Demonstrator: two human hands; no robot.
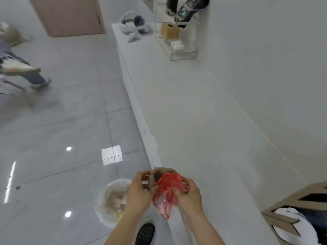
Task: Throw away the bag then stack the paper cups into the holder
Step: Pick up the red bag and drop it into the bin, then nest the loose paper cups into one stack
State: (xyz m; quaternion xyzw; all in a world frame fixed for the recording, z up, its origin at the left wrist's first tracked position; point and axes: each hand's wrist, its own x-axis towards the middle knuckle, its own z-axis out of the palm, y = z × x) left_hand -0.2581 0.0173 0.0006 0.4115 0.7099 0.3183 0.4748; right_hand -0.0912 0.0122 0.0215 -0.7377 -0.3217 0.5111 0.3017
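Observation:
Low in the middle of the head view, both my hands hold a bundle at the near edge of the long white counter (194,106). My right hand (190,195) grips a crumpled red plastic bag (168,190), whose clear tail hangs down. My left hand (139,190) holds brown paper cups (158,175), partly hidden by the bag and my fingers. On the floor just left of my hands stands a waste bin (113,200) lined with clear plastic and holding rubbish. The cup holder cannot be made out.
A clear rack (177,45) with a brown box and dark bottles stands at the counter's far end, beside a white headset (134,27). An open cardboard box (297,214) sits at the near right. Another person's legs (23,71) show at the far left. My dark shoe (145,234) is below.

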